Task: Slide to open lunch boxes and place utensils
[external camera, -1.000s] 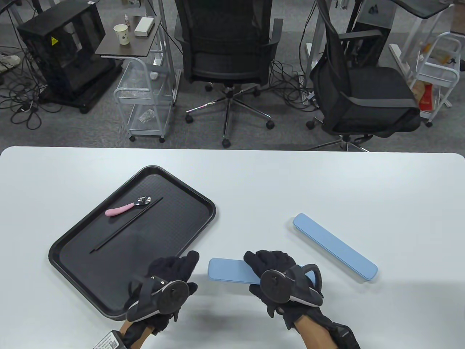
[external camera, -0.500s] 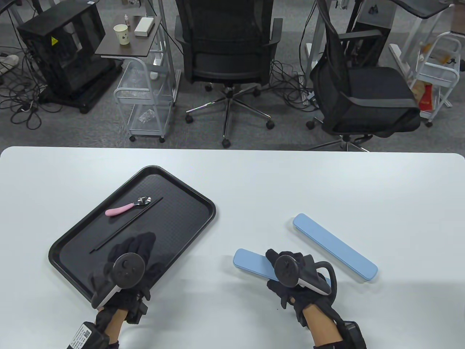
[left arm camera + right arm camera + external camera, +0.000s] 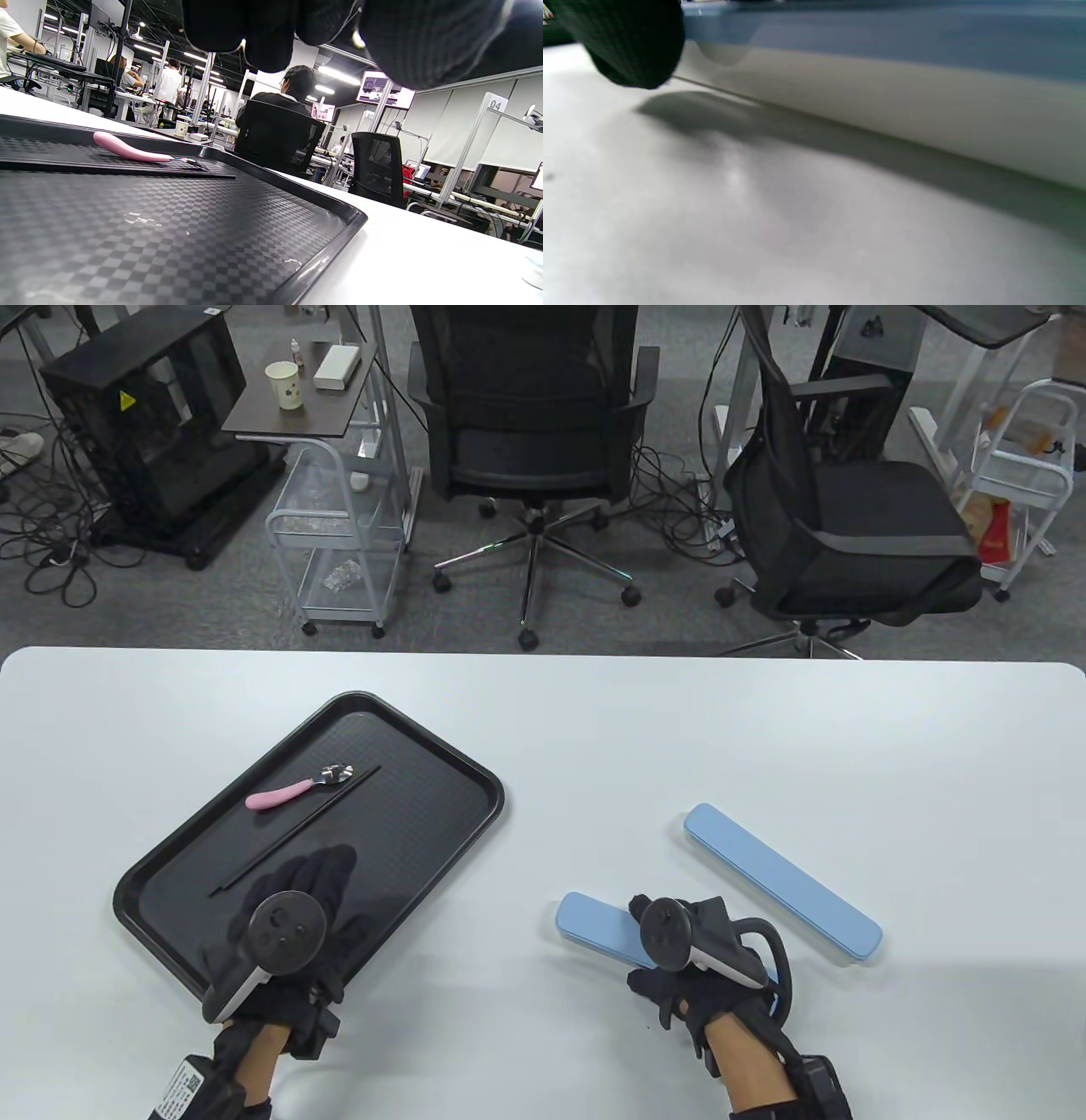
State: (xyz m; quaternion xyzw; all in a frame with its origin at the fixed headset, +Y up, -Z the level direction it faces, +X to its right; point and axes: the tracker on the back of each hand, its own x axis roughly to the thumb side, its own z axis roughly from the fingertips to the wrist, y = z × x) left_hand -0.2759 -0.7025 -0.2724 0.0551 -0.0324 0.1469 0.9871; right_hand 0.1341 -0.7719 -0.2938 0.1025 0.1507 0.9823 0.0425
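A black tray (image 3: 170, 857) lies at the left with a pink-handled spoon (image 3: 288, 792) and black chopsticks (image 3: 297, 831) on it. My left hand (image 3: 318, 891) hovers open over the tray's near part, holding nothing; in the left wrist view its fingers (image 3: 271, 38) hang above the tray (image 3: 322, 258), with the spoon (image 3: 127, 150) far off. My right hand (image 3: 645, 912) grips the near blue lunch box (image 3: 594, 929), which rests on the table. The right wrist view shows the box's blue lid and white base (image 3: 882, 106) and one fingertip (image 3: 632, 42). The lid looks shut.
A second long blue lunch box (image 3: 780, 882) lies closed, on a slant, just right of my right hand. The white table (image 3: 594, 729) runs wide behind. Office chairs and carts stand beyond its far edge.
My left hand left the blue box and moved left over the tray. My right hand shifted the box to the right and set it lower.
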